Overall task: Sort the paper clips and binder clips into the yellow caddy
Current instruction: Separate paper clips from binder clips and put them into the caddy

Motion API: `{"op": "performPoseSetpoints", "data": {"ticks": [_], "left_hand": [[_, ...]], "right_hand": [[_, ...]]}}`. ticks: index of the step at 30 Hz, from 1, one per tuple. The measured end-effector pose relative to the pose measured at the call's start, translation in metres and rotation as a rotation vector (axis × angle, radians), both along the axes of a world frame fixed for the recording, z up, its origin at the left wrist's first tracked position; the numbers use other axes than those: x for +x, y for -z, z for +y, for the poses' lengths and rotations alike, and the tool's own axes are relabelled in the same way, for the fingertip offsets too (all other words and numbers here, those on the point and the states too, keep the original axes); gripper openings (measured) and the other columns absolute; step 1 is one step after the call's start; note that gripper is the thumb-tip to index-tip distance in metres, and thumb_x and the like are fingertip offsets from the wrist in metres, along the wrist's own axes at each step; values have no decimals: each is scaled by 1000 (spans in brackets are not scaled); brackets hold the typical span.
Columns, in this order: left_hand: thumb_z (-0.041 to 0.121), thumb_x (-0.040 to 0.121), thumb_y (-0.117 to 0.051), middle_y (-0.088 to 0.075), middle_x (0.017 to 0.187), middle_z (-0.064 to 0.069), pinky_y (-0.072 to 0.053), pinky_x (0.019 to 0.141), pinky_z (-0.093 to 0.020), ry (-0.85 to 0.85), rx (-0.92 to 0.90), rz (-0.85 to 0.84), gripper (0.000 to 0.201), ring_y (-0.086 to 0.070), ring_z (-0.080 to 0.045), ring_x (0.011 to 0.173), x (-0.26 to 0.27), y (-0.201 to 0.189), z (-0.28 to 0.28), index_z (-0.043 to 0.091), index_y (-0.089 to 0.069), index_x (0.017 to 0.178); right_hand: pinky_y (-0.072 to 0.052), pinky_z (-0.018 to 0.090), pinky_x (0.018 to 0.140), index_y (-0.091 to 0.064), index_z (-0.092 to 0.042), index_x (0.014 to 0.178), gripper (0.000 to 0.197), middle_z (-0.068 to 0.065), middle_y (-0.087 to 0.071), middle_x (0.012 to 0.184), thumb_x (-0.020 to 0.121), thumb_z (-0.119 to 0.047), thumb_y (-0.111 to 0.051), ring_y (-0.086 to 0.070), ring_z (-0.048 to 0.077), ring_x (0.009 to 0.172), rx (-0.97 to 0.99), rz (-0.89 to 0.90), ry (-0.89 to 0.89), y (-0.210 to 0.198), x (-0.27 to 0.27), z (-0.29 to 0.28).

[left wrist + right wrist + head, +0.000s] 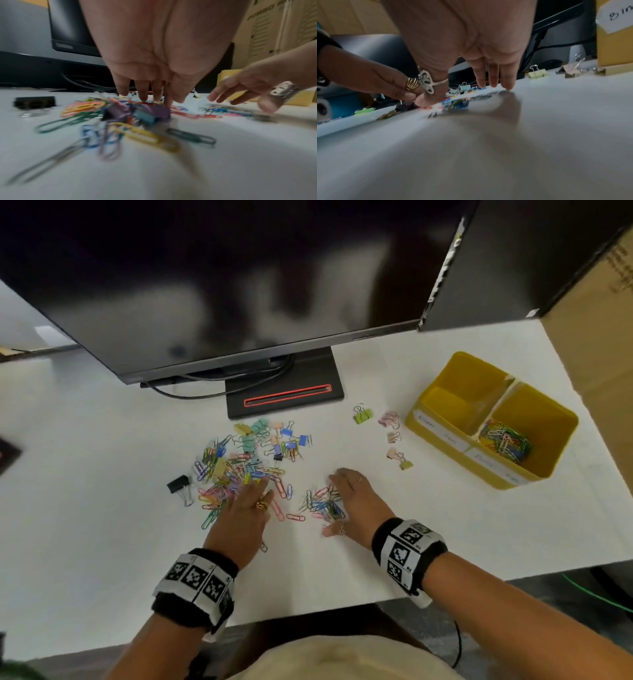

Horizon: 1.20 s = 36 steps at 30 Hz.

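Observation:
A mixed pile of coloured paper clips and binder clips point(239, 460) lies on the white desk. My left hand point(250, 501) reaches into its near edge, fingers straight, fingertips point(144, 98) touching clips. A smaller heap of paper clips point(323, 503) lies under my right hand point(349, 494), which is spread flat over it, fingertips point(494, 83) on the desk. The yellow caddy point(445, 419) stands at the right; its near compartment holds paper clips point(505, 441), the far one looks empty. Several binder clips point(394, 436) lie loose beside the caddy.
A black binder clip point(178, 484) sits left of the pile. The monitor stand point(284, 392) and cables are just behind the clips. A cardboard box point(596, 344) rises right of the caddy. The desk's front edge runs close below my wrists.

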<state>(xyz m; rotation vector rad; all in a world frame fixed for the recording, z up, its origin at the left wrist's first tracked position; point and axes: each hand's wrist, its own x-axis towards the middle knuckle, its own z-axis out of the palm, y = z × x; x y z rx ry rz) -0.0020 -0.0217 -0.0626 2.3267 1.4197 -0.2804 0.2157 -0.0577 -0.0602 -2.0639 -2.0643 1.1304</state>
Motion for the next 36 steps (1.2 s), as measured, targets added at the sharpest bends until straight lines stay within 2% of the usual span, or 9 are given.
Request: {"op": "performPoseSetpoints", "data": {"ticks": [2, 6, 11, 15, 21, 24, 30, 33, 36], "left_hand": [[16, 98, -36, -3, 160, 0, -14, 120, -45, -21, -14, 85, 50, -5, -23, 148, -15, 1, 2, 15, -24, 147], [11, 93, -48, -23, 156, -7, -23, 115, -52, -89, 57, 49, 47, -18, -32, 145, -32, -6, 3, 11, -41, 139], [28, 97, -40, -7, 159, 1, -17, 118, -44, -117, 3, 39, 49, -5, -23, 148, -39, -5, -7, 22, -29, 145], [27, 97, -39, -7, 159, -2, -19, 119, -45, -133, -17, 28, 48, -6, -24, 148, -48, -4, -8, 21, -30, 145], [48, 83, -19, -31, 151, -8, -38, 104, -53, -84, 37, 87, 68, -31, -33, 139, -46, -3, -21, 15, -42, 138], [39, 83, -36, -52, 138, -13, -54, 87, -51, -39, 52, 175, 56, -54, -36, 123, -54, 4, -25, 14, -49, 131], [18, 71, -77, -57, 134, -11, -44, 88, -64, -48, 87, 134, 52, -57, -38, 119, -54, -10, -13, 15, -62, 120], [2, 66, -77, -63, 125, -12, -50, 88, -53, -77, 201, 66, 49, -64, -36, 105, -38, -22, 10, 14, -67, 112], [-2, 82, -51, -40, 147, -7, -37, 108, -43, -19, 188, 61, 55, -44, -29, 129, -19, -23, 36, 14, -47, 134]], "right_hand": [[-5, 34, 120, -9, -9, 147, 87, 7, -1, 159, 85, -46, -57, 6, 27, 146, -24, 4, -57, 5, -6, -6], [-2, 30, 120, -15, -10, 147, 62, 6, -4, 159, 97, -37, -38, 3, 24, 147, 61, 26, -175, 4, -28, 5], [-19, 40, 119, -29, -7, 142, 48, 8, -19, 157, 100, -31, -31, -16, 26, 145, 13, -120, -537, -2, -55, 23], [-42, 39, 99, -60, -4, 114, 39, 17, -58, 125, 97, -28, -34, -53, 32, 116, 68, -231, -471, -9, -50, 24], [-26, 38, 116, -34, -3, 139, 45, 12, -24, 154, 97, -19, -36, -24, 27, 142, 134, -131, -505, -13, -85, 56], [-34, 42, 111, -40, -2, 135, 42, 13, -30, 152, 97, -20, -35, -28, 29, 140, 91, -209, -535, -10, -86, 54], [-37, 39, 101, -56, -5, 121, 36, 12, -57, 128, 95, -21, -37, -44, 30, 126, 213, -249, -460, -9, -73, 41], [-39, 38, 99, -58, -8, 118, 31, 7, -56, 129, 91, -14, -44, -44, 28, 125, 208, -179, -407, -8, -85, 50], [-48, 38, 89, -61, -8, 107, 26, 7, -61, 116, 88, -14, -44, -54, 28, 112, 144, -232, -428, -6, -82, 46]]}}
